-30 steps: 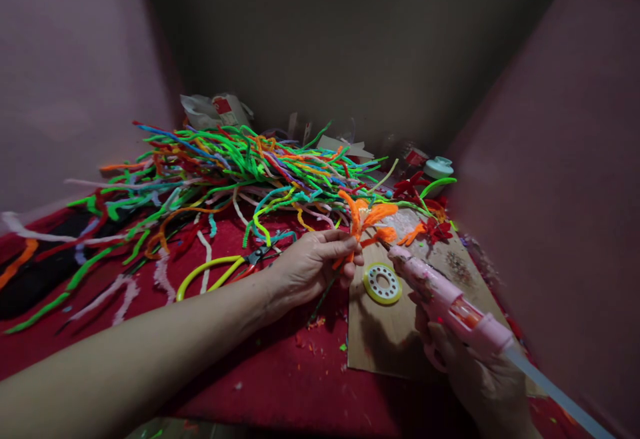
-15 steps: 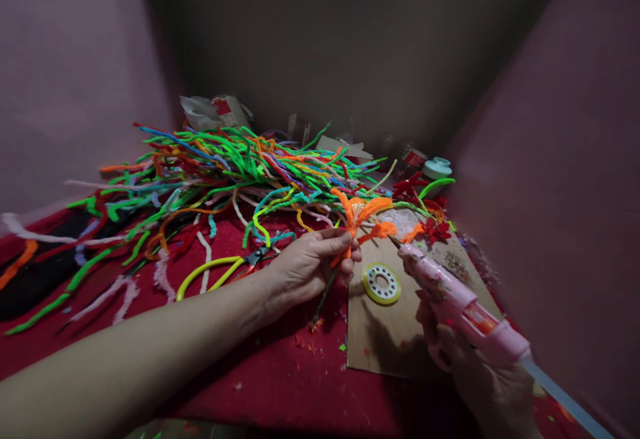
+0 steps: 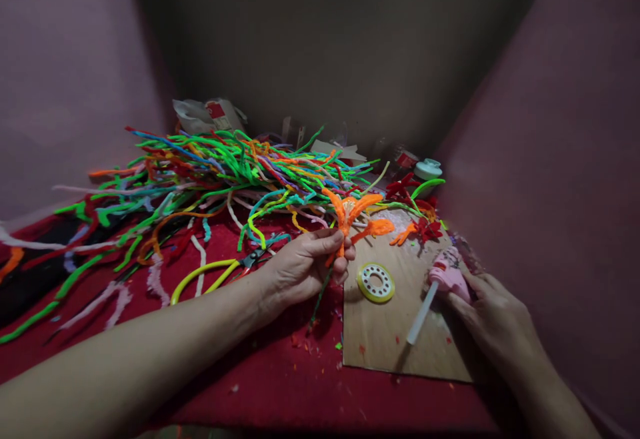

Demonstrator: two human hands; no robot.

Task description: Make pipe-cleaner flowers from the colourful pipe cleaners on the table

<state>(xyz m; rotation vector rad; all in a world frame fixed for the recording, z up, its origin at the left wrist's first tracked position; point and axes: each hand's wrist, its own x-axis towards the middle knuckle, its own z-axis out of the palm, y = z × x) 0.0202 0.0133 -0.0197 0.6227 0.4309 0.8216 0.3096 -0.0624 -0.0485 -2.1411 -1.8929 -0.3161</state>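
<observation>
Red cloth point(image 3: 280, 386) is covering the work surface in the head view, with dim pinkish walls closing in at both sides of the frame and a dark wall behind. A cardboard sheet point(image 3: 380, 339) is lying on the cloth at lower right of centre.

Left hand point(image 3: 300, 269) is reaching in from the lower left. Its thumb and fingers are pinching shut on the orange pipe-cleaner flower point(image 3: 350, 209) just under the bloom. The petals are fanning out above the fingertips. The green stem point(image 3: 320, 296) is running down under the palm toward the cloth.

Right hand point(image 3: 493, 316) is coming in from the lower right. Its fingers are curling onto the pink glue gun point(image 3: 447, 276), holding the body at its right end. The gun is sitting low on the cardboard. A white glue stick point(image 3: 420, 316) is sticking out of it, slanting down-left, clear of the fingers.

A yellow-and-white ring point(image 3: 376, 282) is lying flat on the cardboard between the two hands, touching neither.

A pile of pipe cleaners point(image 3: 225, 166) is sprawling across the left and centre of the frame, mostly green. Yellow-handled cutters point(image 3: 215, 272) are lying on the cloth just left of the left wrist. Red pipe-cleaner flowers point(image 3: 425, 226) are resting at the cardboard's top edge, above the gun. A pale green lidded jar point(image 3: 429, 169) is standing behind them.
</observation>
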